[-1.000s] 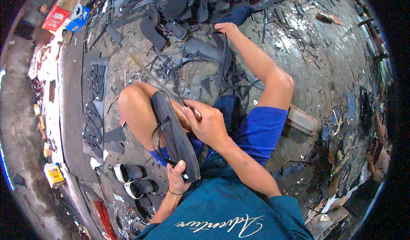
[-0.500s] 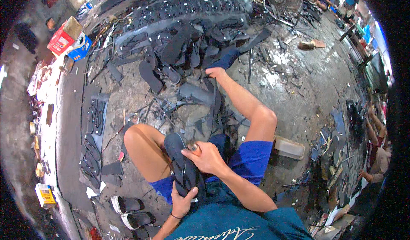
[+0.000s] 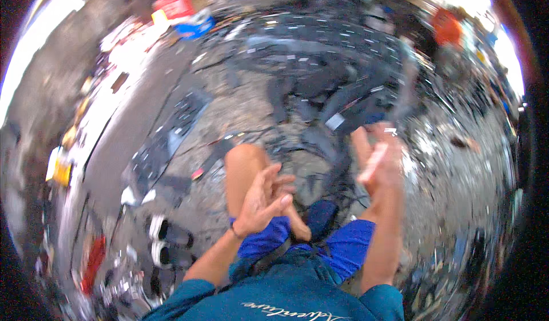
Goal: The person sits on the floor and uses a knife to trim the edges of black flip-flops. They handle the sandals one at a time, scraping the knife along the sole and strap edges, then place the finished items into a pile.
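Nearest the camera, the left hand (image 3: 263, 198) is spread wide, fingers apart and bare, holding nothing; it hangs just over the bent left knee (image 3: 243, 166) and the blue shorts (image 3: 337, 246). The right hand (image 3: 380, 155) is raised on the other side, well apart from the left, and blurred by motion. A pale streak crosses its palm, but whether it grips something or is empty I cannot tell.

The nearest loose things to the open left hand are the dark rubber scraps (image 3: 320, 149) on the ground just past the knee, between the two hands and a little farther out. Neither hand touches them.

To the person's left, near the elbow, a pair of sandals (image 3: 168, 244) lies on the ground, with a long dark rubber mat (image 3: 166, 144) running away beyond it beside a grey kerb (image 3: 120, 132). That side is crowded. The ground to the right of the raised hand is littered with small bits.

Farther off, a large heap of black rubber (image 3: 320, 46) fills the middle distance. Beyond it, at the far left edge, a red box (image 3: 174, 4) sits beside a blue one (image 3: 194, 28).
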Demonstrator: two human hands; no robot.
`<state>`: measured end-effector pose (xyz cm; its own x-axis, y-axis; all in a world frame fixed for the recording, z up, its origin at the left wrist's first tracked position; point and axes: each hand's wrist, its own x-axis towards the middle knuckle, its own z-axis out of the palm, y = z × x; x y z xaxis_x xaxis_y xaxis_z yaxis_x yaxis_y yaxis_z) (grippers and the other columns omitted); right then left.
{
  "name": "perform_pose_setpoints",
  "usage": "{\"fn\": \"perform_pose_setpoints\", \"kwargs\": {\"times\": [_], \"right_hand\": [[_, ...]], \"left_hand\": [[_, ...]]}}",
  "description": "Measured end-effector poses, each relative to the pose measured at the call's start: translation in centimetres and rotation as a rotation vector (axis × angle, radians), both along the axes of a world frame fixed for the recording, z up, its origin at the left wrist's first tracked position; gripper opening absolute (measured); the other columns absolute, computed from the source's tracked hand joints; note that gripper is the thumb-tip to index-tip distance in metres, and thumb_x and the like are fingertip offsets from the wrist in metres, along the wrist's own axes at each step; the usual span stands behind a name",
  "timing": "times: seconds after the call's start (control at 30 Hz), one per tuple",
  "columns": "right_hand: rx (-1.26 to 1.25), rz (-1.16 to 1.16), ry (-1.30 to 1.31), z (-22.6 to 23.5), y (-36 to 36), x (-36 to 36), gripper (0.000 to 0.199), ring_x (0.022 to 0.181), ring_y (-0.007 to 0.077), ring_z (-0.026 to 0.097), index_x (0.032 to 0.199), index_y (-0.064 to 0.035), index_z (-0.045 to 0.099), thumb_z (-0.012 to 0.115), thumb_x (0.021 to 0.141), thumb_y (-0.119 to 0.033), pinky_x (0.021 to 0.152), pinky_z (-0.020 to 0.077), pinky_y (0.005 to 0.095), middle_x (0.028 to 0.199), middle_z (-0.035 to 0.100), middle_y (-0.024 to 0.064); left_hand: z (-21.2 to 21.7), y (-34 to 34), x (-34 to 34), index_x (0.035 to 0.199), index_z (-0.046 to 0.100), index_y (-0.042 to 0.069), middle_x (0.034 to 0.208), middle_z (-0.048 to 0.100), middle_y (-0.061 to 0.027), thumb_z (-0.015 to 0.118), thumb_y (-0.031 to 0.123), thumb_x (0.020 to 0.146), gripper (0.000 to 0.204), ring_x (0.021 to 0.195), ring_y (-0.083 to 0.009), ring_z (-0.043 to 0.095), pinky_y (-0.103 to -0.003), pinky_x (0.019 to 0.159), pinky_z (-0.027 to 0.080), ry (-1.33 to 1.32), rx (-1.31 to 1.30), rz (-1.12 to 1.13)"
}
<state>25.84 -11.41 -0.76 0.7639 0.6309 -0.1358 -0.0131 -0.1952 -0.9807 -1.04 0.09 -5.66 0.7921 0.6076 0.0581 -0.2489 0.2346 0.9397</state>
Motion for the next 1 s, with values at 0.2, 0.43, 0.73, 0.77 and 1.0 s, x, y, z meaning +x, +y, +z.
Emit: {"fn": "perform_pose_setpoints", "kwargs": {"times": [0.2,0.43,0.73,0.77,1.0], "right_hand": [[-0.353,-0.464,-0.498,-7.9,-15.0,9.5,0.051,0.08,0.0212,0.059,0.109,0.0002,0.062,0.055,0.091,-0.047,0.07,0.0461,0.0361,0.092,0.064,0.0112],[-1.262,-0.532,-0.292,-23.6,-31.8,-6.5,0.044,0.1,0.0401,0.058,0.119,0.0042,0.041,0.058,0.084,-0.016,0.084,0.0473,0.0467,0.111,0.057,0.0264],[-0.897,-0.779,-0.298,-29.5,-32.7,-14.7,0.062,0.111,0.044,0.051,0.129,0.0093,0.033,0.063,0.078,-0.01,0.097,0.0395,0.0466,0.119,0.051,0.0298],[-0.914,-0.79,-0.359,-29.0,-33.1,-14.4,0.063,0.114,0.0442,0.049,0.129,0.01,0.033,0.063,0.078,-0.011,0.099,0.0382,0.0462,0.122,0.049,0.0301],[-0.849,-0.85,-0.488,-23.6,-31.0,-9.0,0.064,0.118,0.042,0.045,0.13,0.0094,0.034,0.066,0.08,-0.015,0.1,0.0365,0.0456,0.126,0.045,0.0281]], "left_hand": [[-2.6,7.0,-11.2,0.13,0.042,0.002,0.112,0.06,-0.0124,0.064,0.012,0.089,0.048,0.098,-0.0184,0.061,-0.032,0.077,0.054,0.195,0.08,0.628],[-15.4,6.6,-20.9,0.122,0.051,0.003,0.106,0.063,-0.0118,0.067,0.019,0.088,0.041,0.091,-0.0157,0.063,-0.031,0.067,0.055,0.731,0.004,0.752],[-25.8,8.3,-21.5,0.118,0.051,0.001,0.096,0.064,-0.0126,0.066,0.013,0.086,0.037,0.08,-0.0184,0.065,-0.031,0.055,0.055,0.727,0.025,0.436],[-26.0,8.9,-21.4,0.118,0.051,0.002,0.098,0.063,-0.013,0.066,0.013,0.086,0.037,0.08,-0.019,0.065,-0.031,0.055,0.055,0.715,0.0,0.434],[-26.0,11.7,-23.8,0.12,0.048,0.002,0.103,0.06,-0.0151,0.063,0.013,0.087,0.037,0.082,-0.0205,0.064,-0.032,0.054,0.055,0.722,-0.026,0.517]]}}
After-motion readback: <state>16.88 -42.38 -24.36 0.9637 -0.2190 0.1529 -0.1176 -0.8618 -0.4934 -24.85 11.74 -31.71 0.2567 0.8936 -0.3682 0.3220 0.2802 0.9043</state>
